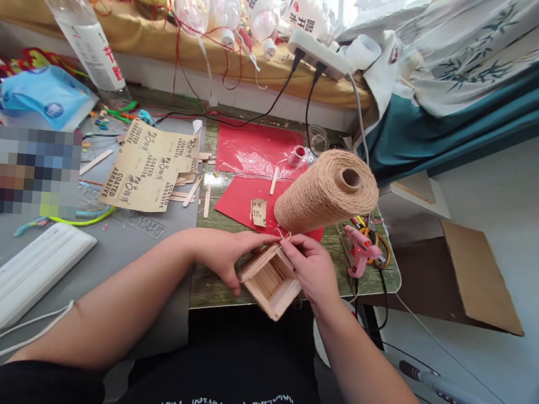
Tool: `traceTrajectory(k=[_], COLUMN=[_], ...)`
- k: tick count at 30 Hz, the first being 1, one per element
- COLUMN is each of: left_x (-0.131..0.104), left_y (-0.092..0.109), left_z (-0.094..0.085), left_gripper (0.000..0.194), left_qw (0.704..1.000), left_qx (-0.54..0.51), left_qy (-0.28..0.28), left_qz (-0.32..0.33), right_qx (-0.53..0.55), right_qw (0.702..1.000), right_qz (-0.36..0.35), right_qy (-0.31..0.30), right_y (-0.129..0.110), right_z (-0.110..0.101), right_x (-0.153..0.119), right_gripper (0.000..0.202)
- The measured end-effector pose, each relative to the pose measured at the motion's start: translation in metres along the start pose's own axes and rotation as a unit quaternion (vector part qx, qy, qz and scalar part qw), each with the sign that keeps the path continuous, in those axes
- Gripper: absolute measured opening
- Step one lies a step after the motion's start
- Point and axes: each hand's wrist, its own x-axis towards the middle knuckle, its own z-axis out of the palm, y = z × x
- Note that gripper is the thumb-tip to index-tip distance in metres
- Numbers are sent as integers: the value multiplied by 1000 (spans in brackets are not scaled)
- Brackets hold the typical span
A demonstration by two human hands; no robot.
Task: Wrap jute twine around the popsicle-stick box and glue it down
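A small open box made of stacked wooden craft sticks is tilted in front of me at the table's near edge. My left hand grips its left side, thumb along the near wall and fingers over the far edge. With closed fingertips, my right hand pinches a thin loop of twine at the box's far corner, the palm against its right side. Just beyond stands a big spool of jute twine, leaning to the right. Whether the loop is fixed to the box is hidden by my fingers.
A pink hot glue gun and scissors lie at the right edge. Red sheets, sandpaper and loose craft sticks are spread ahead. A white power bank-like device sits left. Bottles and a power strip line the ledge.
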Motion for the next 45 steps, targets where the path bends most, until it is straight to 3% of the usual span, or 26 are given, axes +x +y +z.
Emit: traceTrajectory(k=[7,13,29,38,45], left_x=[5,4,5,5,2], left_y=[1,1,5,9,14], left_z=[3,2,2,2,0], left_gripper=[109,101,95,95,103], left_qw=[999,999,1000,999,998], left_qx=[17,-8,20,40,62], left_qy=[4,17,10,2,-24], left_qz=[44,36,22,10,-25], right_qx=[-16,-14,55,26,44], right_qw=[999,1000,997,998,997], right_qz=[-35,-16,42,43,68], right_qy=[6,10,28,22,16], right_y=[-2,1,7,10,13], right_z=[3,6,5,3,4], right_x=[-1,1,4,9,10], right_gripper=[21,20,24,28,28])
